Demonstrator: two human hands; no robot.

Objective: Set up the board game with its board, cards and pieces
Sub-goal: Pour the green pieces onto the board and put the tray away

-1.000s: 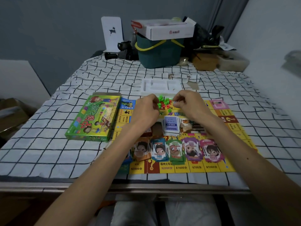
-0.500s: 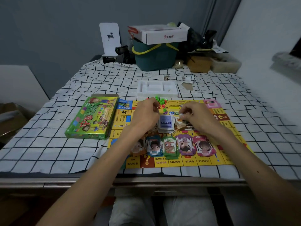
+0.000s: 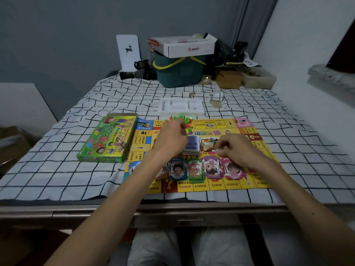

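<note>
Yellow with coloured edge squares, the board [image 3: 232, 184] lies on our checked cloth [image 3: 57, 169]. We count one blue card deck [image 3: 192, 145] and four money stacks [image 3: 212, 167] in view. Our right hand [image 3: 238, 148] pinches a white die [image 3: 218, 150]. Our left hand [image 3: 171, 139] is curled, and we cannot tell if it holds anything.

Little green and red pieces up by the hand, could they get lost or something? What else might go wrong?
1. The green and red pieces lie loose at the far edge of the board, right by the left hand. A bump might scatter them onto the cloth.
2. The right hand seems to pinch a die beside the card stack. Its wrist hangs over the money piles and could knock them crooked.
</note>
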